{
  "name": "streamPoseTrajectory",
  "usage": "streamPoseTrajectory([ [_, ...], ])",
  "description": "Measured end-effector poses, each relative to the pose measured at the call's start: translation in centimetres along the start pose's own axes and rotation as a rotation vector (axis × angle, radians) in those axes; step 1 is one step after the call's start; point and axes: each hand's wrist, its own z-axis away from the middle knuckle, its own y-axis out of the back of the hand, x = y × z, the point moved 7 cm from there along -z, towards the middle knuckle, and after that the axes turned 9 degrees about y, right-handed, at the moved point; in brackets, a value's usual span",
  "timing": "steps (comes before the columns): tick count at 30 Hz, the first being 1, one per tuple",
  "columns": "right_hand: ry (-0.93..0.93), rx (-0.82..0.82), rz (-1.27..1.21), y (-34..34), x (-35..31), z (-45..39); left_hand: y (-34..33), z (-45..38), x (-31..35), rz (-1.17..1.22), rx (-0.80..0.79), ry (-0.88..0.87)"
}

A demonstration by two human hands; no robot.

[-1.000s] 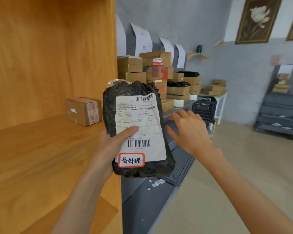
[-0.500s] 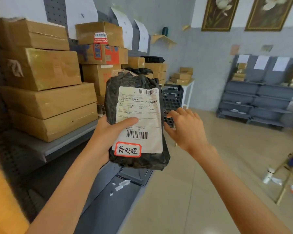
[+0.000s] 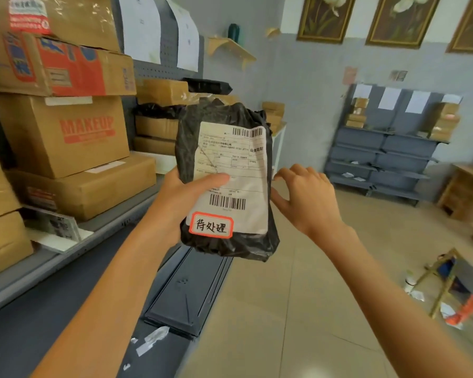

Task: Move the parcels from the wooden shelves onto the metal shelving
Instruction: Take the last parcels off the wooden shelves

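Observation:
My left hand [image 3: 183, 195] grips a black plastic-bag parcel [image 3: 224, 246] upright in front of me, thumb pressed on its white shipping label. A red-bordered sticker sits at the label's lower edge. My right hand [image 3: 306, 197] hovers just right of the parcel with fingers loosely curved, holding nothing; whether its thumb touches the bag is unclear. The grey metal shelving [image 3: 104, 225] runs along the left, stacked with cardboard boxes [image 3: 66, 132]. The wooden shelves are out of view.
Dark metal panels [image 3: 186, 290] lie on the floor below the parcel. More grey shelving with small boxes [image 3: 388, 148] stands against the far wall. A wooden cabinet [image 3: 467, 195] and scattered clutter [image 3: 448, 290] occupy the right side. Beige tiled floor stretches between them.
My view has swung right, away from the wooden shelf toward the metal shelving. The parcel stays in my left hand, and my right hand has come closer to its right edge.

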Motion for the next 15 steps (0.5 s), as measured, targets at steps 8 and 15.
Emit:
streamPoseTrajectory([
  [8,0.011,0.014,-0.042,-9.1,10.5,-6.8,-6.3,-13.3,-3.8,0.005,0.050,-0.016],
  [15,0.126,0.009,-0.072,-15.5,20.7,-15.8,-12.6,-24.9,-4.7,0.097,0.173,-0.040],
])
